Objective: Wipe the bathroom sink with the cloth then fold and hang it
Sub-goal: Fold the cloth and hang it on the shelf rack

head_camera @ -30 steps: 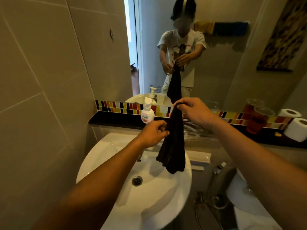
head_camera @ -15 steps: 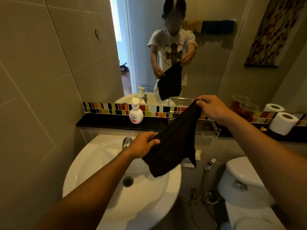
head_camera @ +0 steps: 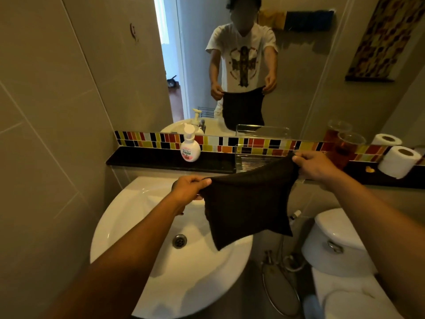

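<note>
A dark brown cloth hangs spread out flat in the air above the right side of the white round sink. My left hand pinches its upper left corner. My right hand pinches its upper right corner, held a little higher and farther back. The cloth's lower edge droops over the sink's right rim. The sink's drain shows below my left forearm. The tap is hidden behind my left hand.
A white soap pump bottle stands on the black ledge behind the sink. A clear wire-bottomed tray, reddish cups and toilet rolls sit farther right. A white toilet tank and a spray hose are at lower right. A mirror covers the wall.
The cloth went from hanging bunched in a narrow strip to stretched wide and flat. My hands moved apart, the left down and left, the right out to the right.
</note>
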A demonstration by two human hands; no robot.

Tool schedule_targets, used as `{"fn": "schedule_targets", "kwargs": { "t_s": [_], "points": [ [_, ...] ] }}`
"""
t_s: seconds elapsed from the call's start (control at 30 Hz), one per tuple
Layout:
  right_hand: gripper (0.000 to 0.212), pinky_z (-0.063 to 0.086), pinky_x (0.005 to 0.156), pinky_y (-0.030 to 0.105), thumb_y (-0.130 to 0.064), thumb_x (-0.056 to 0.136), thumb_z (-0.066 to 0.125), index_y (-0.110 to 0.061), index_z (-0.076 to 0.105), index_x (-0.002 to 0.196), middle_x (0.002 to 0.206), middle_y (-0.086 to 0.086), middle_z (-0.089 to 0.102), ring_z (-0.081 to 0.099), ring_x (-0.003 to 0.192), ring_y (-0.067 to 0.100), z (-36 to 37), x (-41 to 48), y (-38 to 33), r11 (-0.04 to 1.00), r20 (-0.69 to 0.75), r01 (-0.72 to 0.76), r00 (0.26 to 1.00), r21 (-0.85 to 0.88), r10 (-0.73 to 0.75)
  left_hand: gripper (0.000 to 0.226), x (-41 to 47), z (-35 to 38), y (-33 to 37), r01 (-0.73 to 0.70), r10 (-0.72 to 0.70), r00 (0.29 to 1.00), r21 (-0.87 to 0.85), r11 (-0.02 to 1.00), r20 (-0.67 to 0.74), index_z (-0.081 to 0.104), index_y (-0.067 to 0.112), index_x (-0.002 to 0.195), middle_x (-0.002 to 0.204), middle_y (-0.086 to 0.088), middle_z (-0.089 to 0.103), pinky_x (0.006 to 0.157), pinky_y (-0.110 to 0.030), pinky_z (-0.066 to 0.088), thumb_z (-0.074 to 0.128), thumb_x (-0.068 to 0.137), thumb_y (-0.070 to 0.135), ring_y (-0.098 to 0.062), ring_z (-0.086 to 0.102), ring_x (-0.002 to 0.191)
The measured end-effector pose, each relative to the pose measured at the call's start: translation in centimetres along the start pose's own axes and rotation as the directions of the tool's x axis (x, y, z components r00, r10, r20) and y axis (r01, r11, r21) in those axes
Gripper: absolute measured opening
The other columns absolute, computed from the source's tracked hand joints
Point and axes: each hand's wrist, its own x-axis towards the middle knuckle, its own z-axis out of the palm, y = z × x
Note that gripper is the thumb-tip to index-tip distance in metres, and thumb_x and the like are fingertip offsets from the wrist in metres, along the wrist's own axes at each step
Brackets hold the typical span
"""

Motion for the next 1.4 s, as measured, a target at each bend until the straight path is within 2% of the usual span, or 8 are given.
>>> {"fn": "schedule_targets", "kwargs": {
  "t_s": [0.2,0.3,0.5,0.67,0.83,1.1,1.23,1.4],
  "points": [
    [0.014,0.054,0.087,0.041,-0.021,0.096,0.052,-0.014,0.064,0.101,0.107,0.009,0.062,0.060,0.105,0.027,3.3,-1.0,-1.6,0.970,-0.023,-0.068,0.997,0.235,0.075,0.027,0.4,-0.2,4.7,0.265,-0.276,0.961,-0.217,0.940,-0.021,0.057,0.005,0.108,0.089,-0.011,0.063,0.060,-0.026,0.054,0.065,0.086,0.017,-0.019,0.063,0.077],
    [0.013,0.054,0.089,0.041,-0.019,0.095,0.054,-0.021,0.063,0.086,0.098,0.005,0.063,0.062,0.100,0.024,5.4,-2.1,-3.2,0.951,-0.012,-0.033,0.999,0.307,0.039,0.025,0.4,0.3,6.6,0.265,-0.268,0.963,-0.272,0.925,0.026,0.055,0.007,0.106,0.090,-0.012,0.064,0.062,-0.027,0.058,0.067,0.085,0.012,-0.020,0.065,0.076],
    [0.020,0.051,0.081,0.028,-0.021,0.095,0.053,-0.013,0.068,0.105,0.099,0.001,0.067,0.062,0.097,0.015,10.2,-4.3,-5.8,0.935,0.053,0.164,0.980,0.313,-0.190,0.007,-0.4,2.5,8.6,0.257,-0.236,0.966,-0.333,0.907,0.101,0.057,0.005,0.093,0.100,-0.019,0.067,0.075,-0.034,0.059,0.061,0.088,0.003,-0.028,0.069,0.087],
    [0.022,0.051,0.082,0.026,-0.018,0.094,0.055,-0.011,0.069,0.109,0.106,0.007,0.069,0.062,0.100,0.018,12.9,-5.1,-6.6,0.930,-0.001,0.265,0.962,0.254,-0.274,0.017,-0.7,2.5,8.6,0.210,-0.205,0.977,-0.374,0.903,0.055,0.057,0.002,0.106,0.088,-0.016,0.069,0.063,-0.030,0.060,0.059,0.089,0.005,-0.025,0.071,0.073],
    [0.021,0.052,0.095,0.041,-0.018,0.092,0.058,-0.013,0.070,0.109,0.104,0.003,0.071,0.064,0.101,0.018,13.8,-5.4,-6.0,0.921,-0.021,0.255,0.965,0.293,-0.261,0.013,-1.5,1.5,8.5,0.207,-0.204,0.978,-0.391,0.897,0.048,0.057,0.002,0.100,0.083,-0.014,0.069,0.065,-0.029,0.060,0.061,0.088,0.005,-0.023,0.071,0.072],
    [0.032,0.053,0.078,0.013,-0.011,0.088,0.064,-0.015,0.064,0.120,0.103,-0.009,0.068,0.063,0.098,0.000,13.7,-6.6,-5.2,0.876,0.166,0.302,0.908,0.377,-0.385,0.003,-2.2,0.2,8.0,0.264,-0.275,0.961,-0.320,0.910,0.014,0.061,0.012,0.086,0.070,-0.002,0.068,0.069,-0.028,0.051,0.062,0.088,0.014,-0.012,0.065,0.071],
    [0.034,0.052,0.085,0.021,-0.008,0.085,0.066,-0.015,0.065,0.119,0.106,-0.003,0.070,0.064,0.103,0.006,13.7,-6.6,-5.1,0.883,0.218,0.294,0.895,0.366,-0.389,0.006,-2.7,-0.2,7.4,0.298,-0.296,0.953,-0.337,0.893,0.059,0.062,0.016,0.081,0.053,0.006,0.068,0.084,-0.033,0.038,0.061,0.087,0.016,-0.010,0.063,0.075],
    [0.023,0.055,0.082,0.024,-0.008,0.093,0.055,-0.011,0.066,0.113,0.103,0.001,0.069,0.065,0.102,0.015,13.0,-6.4,-5.7,0.882,0.136,0.309,0.916,0.357,-0.376,0.017,-2.6,-1.3,7.0,0.235,-0.228,0.972,-0.215,0.948,0.061,0.069,0.015,0.095,0.076,0.002,0.071,0.076,-0.031,0.043,0.062,0.087,0.028,-0.011,0.062,0.076]
  ]
}}
